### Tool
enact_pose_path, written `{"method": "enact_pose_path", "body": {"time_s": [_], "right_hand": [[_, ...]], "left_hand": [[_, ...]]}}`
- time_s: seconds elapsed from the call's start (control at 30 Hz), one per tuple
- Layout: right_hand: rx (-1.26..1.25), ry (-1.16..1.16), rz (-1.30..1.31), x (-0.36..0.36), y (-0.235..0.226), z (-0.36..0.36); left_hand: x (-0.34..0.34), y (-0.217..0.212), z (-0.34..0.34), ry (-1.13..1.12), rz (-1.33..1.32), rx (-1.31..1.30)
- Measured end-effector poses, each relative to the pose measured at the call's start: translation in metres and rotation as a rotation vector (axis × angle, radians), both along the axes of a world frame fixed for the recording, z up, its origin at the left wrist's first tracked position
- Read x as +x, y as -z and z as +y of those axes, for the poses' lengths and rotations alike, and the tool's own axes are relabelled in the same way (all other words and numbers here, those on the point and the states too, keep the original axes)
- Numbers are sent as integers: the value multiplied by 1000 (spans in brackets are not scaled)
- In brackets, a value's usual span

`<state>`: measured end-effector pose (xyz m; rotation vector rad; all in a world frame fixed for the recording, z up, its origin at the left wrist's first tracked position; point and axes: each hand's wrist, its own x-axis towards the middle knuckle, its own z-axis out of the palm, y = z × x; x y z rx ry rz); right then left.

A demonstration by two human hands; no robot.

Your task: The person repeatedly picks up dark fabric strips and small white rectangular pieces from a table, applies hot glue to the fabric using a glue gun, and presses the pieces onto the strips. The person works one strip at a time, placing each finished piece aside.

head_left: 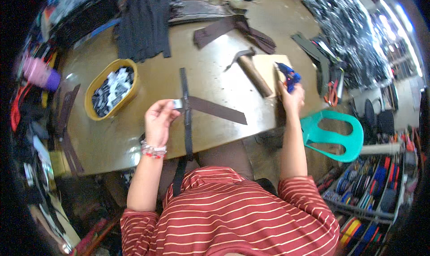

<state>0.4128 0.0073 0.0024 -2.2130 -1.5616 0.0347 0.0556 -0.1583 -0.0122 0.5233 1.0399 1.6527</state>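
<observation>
Work on the long dark strap (186, 121) seemed to be in the middle, as far as I could judge. The strap lay across the olive-brown surface (215, 88) and hung over its near edge toward the person's lap. A wider brown leather strip (217, 109) lay crossed over it, so the two pieces were already placed together. Left hand (157, 120) was closed narrowly on a small pale tag (178, 104), pressing it at the crossing. Right hand (292, 96) was closed around a blue glue gun (288, 75), raised at the far right edge of the surface, well apart from the strap. I saw no glue on the joint, so the fixing looked not yet done.

A wooden-handled hammer (251, 68) rested on a tan board (273, 68) beside the gun. A yellow oval basket (96, 92) of black and white pieces stood to the left.

The strap's lower end was hidden below the surface edge. The fingertips on the tag were hard to see, and the nozzle of the gun was too blurred to make out.
</observation>
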Motion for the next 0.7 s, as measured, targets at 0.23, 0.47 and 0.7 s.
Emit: {"method": "enact_pose_path", "body": {"time_s": [0.23,0.47,0.7], "right_hand": [[-160,-783,1108,-149,-27,-141],[-294,-1253,702,-170,-22,-119],[129,-1076,417,-199,9,-82]], "left_hand": [[67,-26,-30,-18,168,53],[7,-28,-34,319,597,-211],[-9,-8,26,30,1332,-172]]}}
